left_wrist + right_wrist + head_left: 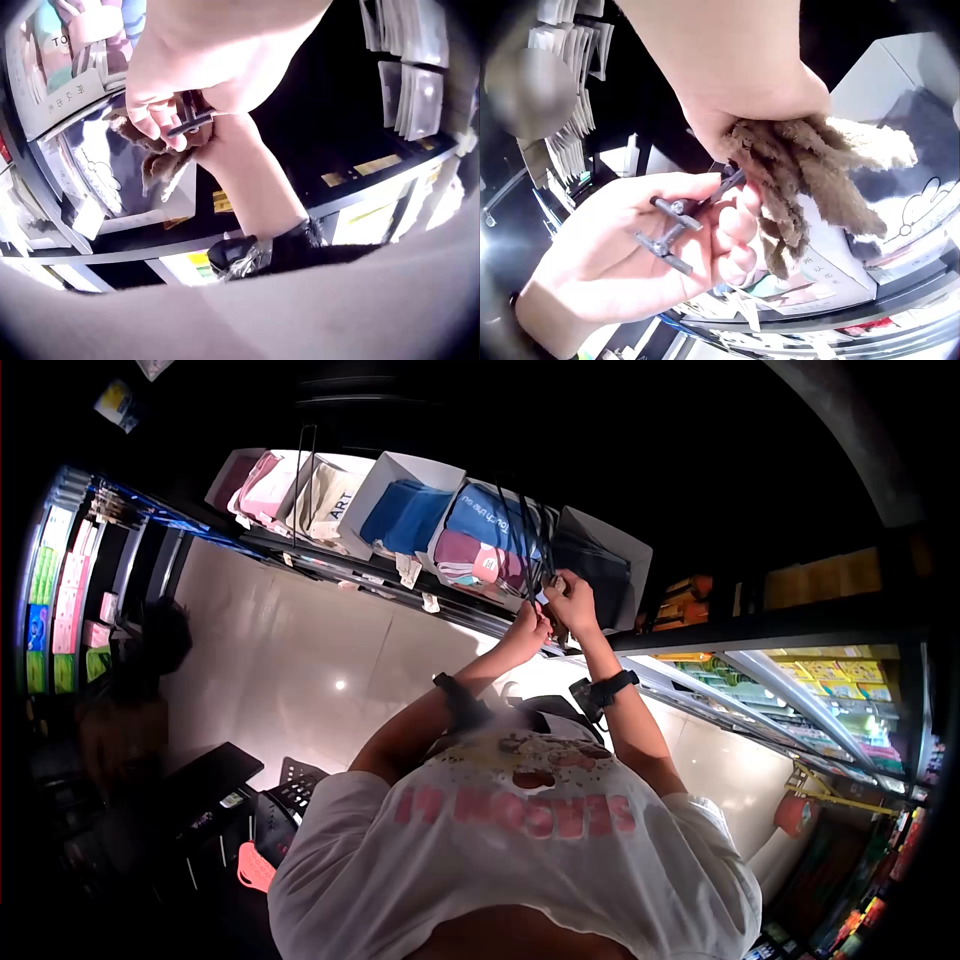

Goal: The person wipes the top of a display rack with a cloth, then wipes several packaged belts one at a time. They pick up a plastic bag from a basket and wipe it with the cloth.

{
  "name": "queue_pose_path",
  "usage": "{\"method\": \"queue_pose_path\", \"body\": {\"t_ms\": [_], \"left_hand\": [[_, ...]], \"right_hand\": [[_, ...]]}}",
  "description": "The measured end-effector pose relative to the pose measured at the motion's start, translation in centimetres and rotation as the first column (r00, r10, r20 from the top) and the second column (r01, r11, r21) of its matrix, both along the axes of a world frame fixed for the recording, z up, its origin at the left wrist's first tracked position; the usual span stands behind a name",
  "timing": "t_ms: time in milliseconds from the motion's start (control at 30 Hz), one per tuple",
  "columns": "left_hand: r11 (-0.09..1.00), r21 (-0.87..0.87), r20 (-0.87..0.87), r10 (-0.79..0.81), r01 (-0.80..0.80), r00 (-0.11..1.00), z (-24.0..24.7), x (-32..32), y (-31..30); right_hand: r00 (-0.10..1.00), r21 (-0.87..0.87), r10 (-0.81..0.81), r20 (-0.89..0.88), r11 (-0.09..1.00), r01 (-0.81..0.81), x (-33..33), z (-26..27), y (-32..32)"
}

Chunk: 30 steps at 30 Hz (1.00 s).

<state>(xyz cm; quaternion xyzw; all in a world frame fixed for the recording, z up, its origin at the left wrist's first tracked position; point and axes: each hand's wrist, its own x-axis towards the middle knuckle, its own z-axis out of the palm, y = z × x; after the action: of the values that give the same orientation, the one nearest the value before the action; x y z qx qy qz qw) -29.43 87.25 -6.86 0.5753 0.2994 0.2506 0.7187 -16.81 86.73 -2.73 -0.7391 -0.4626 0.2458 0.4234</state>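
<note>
My left hand (524, 634) holds a dark metal display hook (671, 229) with two short crossbars at its end, fingers curled round the rod. Right beside it, my right hand (574, 606) grips a brown fuzzy piece (810, 165) with several finger-like strips hanging down. The right palm hides its upper part. In the left wrist view, the brown strips show below the hook, between both hands. Behind them is a white bin with a dark package (907, 195) bearing a white line drawing.
White bins along the shelf hold folded goods: a blue pack (487, 520), purple cloth (465, 558), another blue stack (405, 515) and pink cloth (270, 485). Clear-wrapped packets (409, 97) hang nearby. Lower shelves (830, 678) carry yellow packages. Pale floor (270, 630) lies left.
</note>
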Motion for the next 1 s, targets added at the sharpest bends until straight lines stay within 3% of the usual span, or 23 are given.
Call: {"method": "queue_pose_path", "body": {"t_ms": [100, 167, 200, 233, 267, 367, 400, 467, 500, 567, 600, 633, 700, 767, 833, 900, 967, 1000], "left_hand": [[0.998, 0.038, 0.001, 0.052, -0.052, 0.999, 0.3, 0.4, -0.1], [0.996, 0.009, 0.149, 0.086, -0.088, 0.985, 0.9, 1.1, 0.6], [0.997, 0.002, 0.185, 0.074, -0.076, 0.98, 0.3, 1.4, 1.5], [0.988, -0.113, 0.208, 0.13, -0.108, 0.969, 0.3, 1.8, 2.3], [0.98, -0.154, 0.155, 0.15, -0.126, 0.976, 0.4, 2.2, 2.9], [0.967, -0.212, 0.04, 0.157, -0.145, 0.987, 2.0, 2.9, 4.2], [0.963, -0.232, -0.026, 0.137, -0.139, 0.99, 2.3, 3.2, 4.7], [0.955, -0.234, -0.074, 0.168, -0.181, 0.983, 3.5, 3.8, 5.3], [0.947, -0.236, -0.127, 0.19, -0.216, 0.973, 3.9, 4.2, 5.6], [0.949, -0.278, -0.061, 0.139, -0.151, 0.988, 1.5, 5.1, 7.3], [0.916, -0.364, -0.062, 0.16, -0.172, 0.985, 2.0, 5.2, 7.6], [0.873, -0.448, -0.066, 0.183, -0.193, 0.981, 2.5, 5.1, 7.8], [0.899, -0.394, -0.146, 0.144, -0.191, 0.979, 2.4, 4.5, 8.3], [0.963, -0.265, -0.081, 0.033, -0.053, 0.996, 1.6, 3.4, 8.3], [0.945, -0.315, -0.08, 0.066, -0.088, 0.995, 2.2, 1.5, 7.5], [0.955, -0.289, -0.055, 0.056, -0.069, 0.997, 1.6, -0.1, 6.9], [0.941, -0.304, -0.028, 0.144, -0.146, 0.989, 1.2, -1.6, 6.4], [0.949, -0.288, 0.018, 0.136, -0.125, 0.991, -0.1, -2.2, 6.3]], "right_hand": [[0.989, 0.053, 0.132, -0.072, 0.99, -0.128, 1.1, 0.1, 0.7], [0.961, -0.039, 0.278, 0.007, 0.96, -0.277, 2.1, 2.0, 1.7], [0.941, -0.022, 0.324, -0.095, 0.945, -0.327, 2.8, 1.1, 2.6], [0.91, 0.001, 0.367, -0.194, 0.927, -0.374, 3.4, 0.6, 3.6], [0.883, -0.043, 0.396, -0.251, 0.907, -0.419, 3.9, 0.2, 4.6], [0.832, 0.151, 0.508, 0.222, 0.825, -0.544, 5.4, -1.6, 8.1], [0.827, 0.152, 0.513, 0.229, 0.82, -0.551, 5.5, -0.9, 9.0], [0.694, -0.235, 0.636, 0.337, 0.77, -0.593, 5.5, 1.1, 10.2], [0.69, -0.238, 0.641, 0.338, 0.767, -0.596, 5.6, 1.3, 10.5], [0.71, -0.193, 0.61, 0.352, 0.789, -0.583, 6.2, 1.6, 11.2], [0.703, -0.114, 0.533, 0.472, 0.827, -0.55, 6.2, 1.6, 11.4], [0.696, -0.118, 0.542, 0.471, 0.82, -0.56, 6.4, 1.8, 11.5], [0.635, -0.122, 0.534, 0.557, 0.81, -0.574, 6.9, 2.2, 11.7], [0.63, -0.114, 0.501, 0.594, 0.827, -0.55, 7.6, 0.9, 12.1], [0.556, -0.166, 0.466, 0.689, 0.847, -0.505, 7.9, 0.6, 12.1], [0.595, -0.22, 0.517, 0.615, 0.837, -0.5, 7.8, 1.0, 12.5], [0.732, -0.089, 0.317, 0.603, 0.939, -0.333, 7.6, 1.7, 12.0], [0.715, 0.027, 0.225, 0.661, 0.946, -0.323, 6.3, 4.5, 11.0]]}}
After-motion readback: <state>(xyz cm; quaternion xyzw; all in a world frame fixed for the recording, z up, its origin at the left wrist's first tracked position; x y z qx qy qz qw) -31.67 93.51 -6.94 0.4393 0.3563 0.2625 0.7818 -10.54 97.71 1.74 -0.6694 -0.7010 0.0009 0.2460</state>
